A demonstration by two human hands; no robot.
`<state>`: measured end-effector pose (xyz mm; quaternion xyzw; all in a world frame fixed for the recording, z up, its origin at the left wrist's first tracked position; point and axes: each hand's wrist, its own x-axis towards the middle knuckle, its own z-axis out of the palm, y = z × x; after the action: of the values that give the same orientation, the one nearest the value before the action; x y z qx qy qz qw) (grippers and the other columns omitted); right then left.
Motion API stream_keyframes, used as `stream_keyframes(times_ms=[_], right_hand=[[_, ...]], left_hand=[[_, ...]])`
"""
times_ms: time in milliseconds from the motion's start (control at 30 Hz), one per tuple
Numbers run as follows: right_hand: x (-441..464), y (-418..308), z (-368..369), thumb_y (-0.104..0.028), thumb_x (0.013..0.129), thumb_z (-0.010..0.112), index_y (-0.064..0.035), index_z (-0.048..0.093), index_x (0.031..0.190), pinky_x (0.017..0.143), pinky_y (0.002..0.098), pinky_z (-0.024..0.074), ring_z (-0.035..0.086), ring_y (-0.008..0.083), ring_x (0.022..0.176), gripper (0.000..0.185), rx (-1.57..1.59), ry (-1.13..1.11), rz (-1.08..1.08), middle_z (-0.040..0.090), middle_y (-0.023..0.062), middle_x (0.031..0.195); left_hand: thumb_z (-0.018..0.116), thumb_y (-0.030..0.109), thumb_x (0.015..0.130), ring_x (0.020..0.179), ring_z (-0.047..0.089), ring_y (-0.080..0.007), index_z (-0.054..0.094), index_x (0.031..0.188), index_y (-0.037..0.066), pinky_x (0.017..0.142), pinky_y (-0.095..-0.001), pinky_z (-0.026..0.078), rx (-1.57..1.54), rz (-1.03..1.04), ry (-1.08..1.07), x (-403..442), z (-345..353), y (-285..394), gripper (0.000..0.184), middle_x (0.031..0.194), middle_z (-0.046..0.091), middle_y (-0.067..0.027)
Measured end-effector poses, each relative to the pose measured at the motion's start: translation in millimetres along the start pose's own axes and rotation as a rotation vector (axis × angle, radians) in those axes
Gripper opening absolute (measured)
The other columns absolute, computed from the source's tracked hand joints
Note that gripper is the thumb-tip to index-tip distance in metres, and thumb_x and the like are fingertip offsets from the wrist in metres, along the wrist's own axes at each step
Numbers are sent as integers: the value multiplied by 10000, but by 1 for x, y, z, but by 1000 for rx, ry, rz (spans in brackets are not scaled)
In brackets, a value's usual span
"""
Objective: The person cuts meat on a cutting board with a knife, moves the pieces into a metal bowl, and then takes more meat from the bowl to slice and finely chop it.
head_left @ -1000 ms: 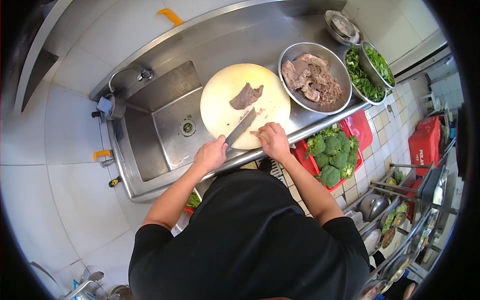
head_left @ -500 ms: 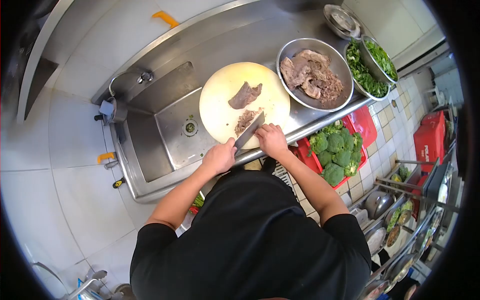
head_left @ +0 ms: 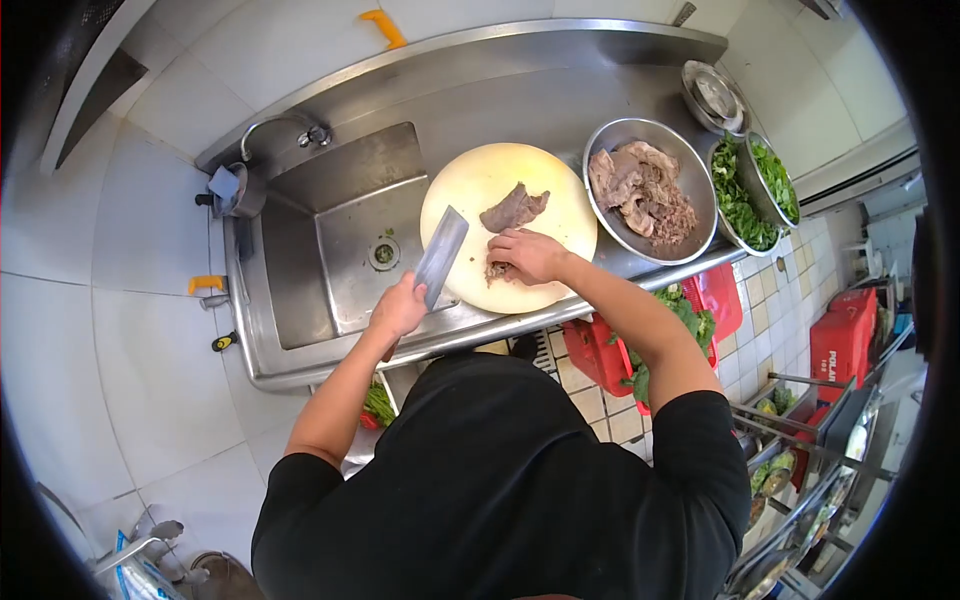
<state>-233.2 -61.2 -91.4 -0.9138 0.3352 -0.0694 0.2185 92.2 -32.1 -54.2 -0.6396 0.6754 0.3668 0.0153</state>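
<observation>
My left hand (head_left: 398, 306) is closed around the handle of a cleaver (head_left: 442, 252), whose broad blade is raised and tilted over the left edge of the round cutting board (head_left: 465, 190). On the board, the fingers of my right hand (head_left: 528, 256) curl down over a small heap of chopped cooked meat (head_left: 495, 270), partly hiding it. Just beyond those fingers lies a larger uncut piece of cooked meat (head_left: 515, 208). To the right of the board stands a steel bowl (head_left: 612, 226) holding big pieces of meat and a shredded pile.
Left of the board is a sink basin (head_left: 345, 230) with a faucet (head_left: 315, 135). Bowls of leafy greens (head_left: 738, 210) stand at the far right of the counter. Below the counter edge is a red crate (head_left: 598, 360) with broccoli (head_left: 690, 318). A shelving rack (head_left: 800, 425) is at right.
My left hand has lifted the cleaver away from the meat toward the left. My right hand has left the blade and come down onto the chopped meat. The view has shifted.
</observation>
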Motion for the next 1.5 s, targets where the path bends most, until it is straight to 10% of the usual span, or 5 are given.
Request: stream_keyframes(times_ms=[367,500,633,733,1500], right_hand=[[-30,-77,53,-412,870,794,-66,670,1265,1036,471,457,591,327,1171,539,-48,344,681,630,124,1205],[-10,-76,44,-465,886,760,-85,682,1245,1041,465,430,589,312,1151,528,-82,541,406,636,115,1200],[10,-60,58,-518,875,756,-93,715,1016,981,452,437,589,309,1072,450,-125,405,569,651,91,1079],[2,-74,40,-507,931,698,-61,716,1144,1035,455,421,586,322,1132,495,-98,241,684,654,127,1160],[-24,-49,31,-162,875,679,-80,707,1020,940,441,491,671,309,1043,169,126,341,309,724,114,1010]], left_hand=[[513,255,1057,982,709,-505,521,1259,14,912,-609,535,119,24,-38,-13,-13,22,315,1018,727,-322],[523,243,1047,962,702,-514,520,1257,18,892,-620,531,168,88,-21,-15,-19,27,307,996,724,-320],[525,241,1049,945,698,-524,516,1226,25,875,-630,527,212,115,-29,-22,-17,36,279,978,716,-331],[520,236,1054,940,696,-531,508,1206,28,873,-638,523,210,106,-31,-40,-21,47,258,966,713,-335],[526,180,1037,967,697,-530,503,1227,0,874,-627,525,284,32,-26,-68,35,103,263,988,711,-347]])
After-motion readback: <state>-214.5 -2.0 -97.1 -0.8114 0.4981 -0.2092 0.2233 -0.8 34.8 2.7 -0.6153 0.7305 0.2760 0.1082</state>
